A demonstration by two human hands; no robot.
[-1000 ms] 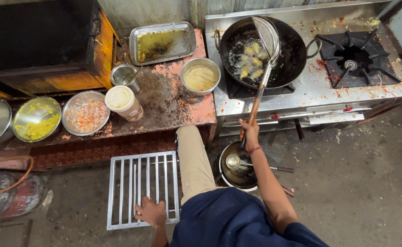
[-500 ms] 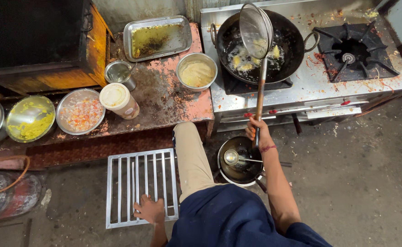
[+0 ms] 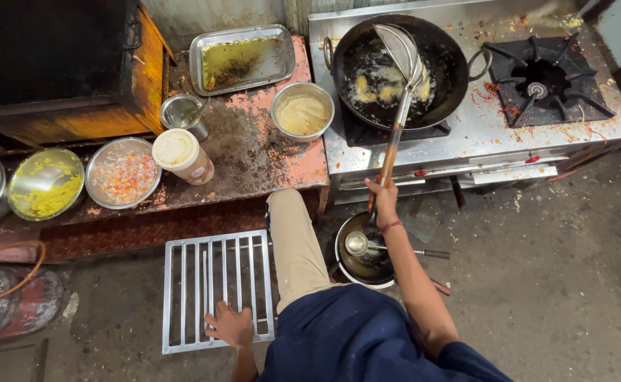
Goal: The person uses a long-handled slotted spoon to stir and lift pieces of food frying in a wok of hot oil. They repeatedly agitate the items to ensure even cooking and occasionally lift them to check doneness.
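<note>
My right hand [image 3: 382, 200] grips the long wooden handle of a wire skimmer [image 3: 400, 51], whose mesh head is held over the black wok [image 3: 448, 53]. Pale fritters [image 3: 375, 86] float in the oil inside the wok. My left hand [image 3: 230, 325] rests on the lower edge of a metal grid rack [image 3: 183, 283] that lies on the floor. A small pot [image 3: 349, 262] with a ladle [image 3: 358, 244] in it stands on the floor under my right forearm.
A steel bowl of batter [image 3: 302, 112], a greasy steel tray [image 3: 242, 58], a small steel cup [image 3: 181, 113] and a plastic tub [image 3: 182, 154] sit on the worn red counter. Two dishes [image 3: 121, 172] [image 3: 45, 184] lie at the left. A free burner [image 3: 543, 78] is at the right.
The skimmer was raised out of the wok and now hangs above the oil. The view has shifted slightly. My left hand stays on the rack.
</note>
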